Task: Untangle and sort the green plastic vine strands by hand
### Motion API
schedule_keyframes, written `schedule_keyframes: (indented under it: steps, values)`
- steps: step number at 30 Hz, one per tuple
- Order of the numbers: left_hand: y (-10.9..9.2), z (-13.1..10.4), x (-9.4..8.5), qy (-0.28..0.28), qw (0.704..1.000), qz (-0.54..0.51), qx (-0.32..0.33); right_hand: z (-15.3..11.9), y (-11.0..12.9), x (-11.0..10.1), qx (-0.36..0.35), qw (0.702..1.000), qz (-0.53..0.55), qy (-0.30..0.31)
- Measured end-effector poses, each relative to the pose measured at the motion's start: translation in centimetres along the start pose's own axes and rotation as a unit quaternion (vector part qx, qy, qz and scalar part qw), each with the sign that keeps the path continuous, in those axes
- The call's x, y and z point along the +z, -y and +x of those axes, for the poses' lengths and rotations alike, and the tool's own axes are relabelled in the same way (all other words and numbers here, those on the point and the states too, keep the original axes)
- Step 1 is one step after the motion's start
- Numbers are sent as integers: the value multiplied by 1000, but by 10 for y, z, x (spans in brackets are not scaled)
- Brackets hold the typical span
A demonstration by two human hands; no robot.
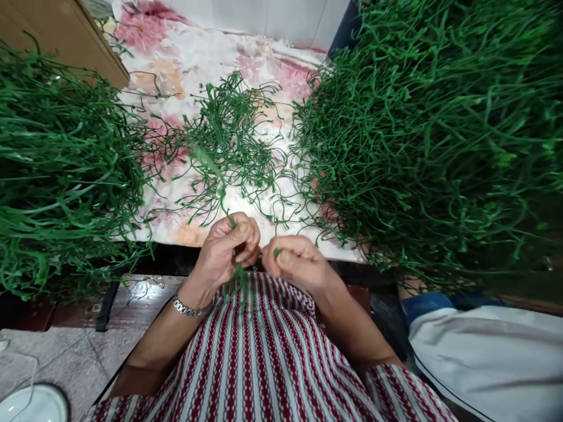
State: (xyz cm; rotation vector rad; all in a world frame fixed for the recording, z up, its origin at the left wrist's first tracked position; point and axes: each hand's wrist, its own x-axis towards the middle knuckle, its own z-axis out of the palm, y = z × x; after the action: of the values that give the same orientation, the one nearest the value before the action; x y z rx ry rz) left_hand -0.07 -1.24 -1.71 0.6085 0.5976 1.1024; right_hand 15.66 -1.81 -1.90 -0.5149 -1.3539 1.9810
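My left hand (231, 243), with a metal watch on its wrist, is closed around a green plastic stem that sticks out above and below the fingers. Close to its right, my right hand (297, 261) pinches a small green piece between thumb and finger, slightly blurred. Beyond my hands a loose heap of thin green stems (233, 129) lies on the floral cloth (197, 58). A large pile of green stems (57, 158) rises at the left, and a bigger one (440, 135) at the right.
A brown cardboard box (65, 38) stands at the back left, against the left pile. At the lower right are the leg and pale clothing (488, 357) of another person. A white round object (35, 404) is at the bottom left.
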Motion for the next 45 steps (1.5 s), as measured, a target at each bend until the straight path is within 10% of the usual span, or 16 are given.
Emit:
schedule_keyframes:
  steps: [5,14,23,33,45]
  values:
    - [-2,7,-2,-84,991,74,76,6,9,-5,16,971,-189,-146]
    - [3,6,-2,-133,968,146,156,13,2,16,22,856,-497,-137]
    - [8,-12,-20,-62,980,178,61,9,4,7,11,906,-399,-140]
    - [6,-19,-17,-109,917,367,109,16,-2,2,100,954,-257,-121]
    - [7,-20,-16,-77,912,388,106,13,10,2,49,883,-454,-109]
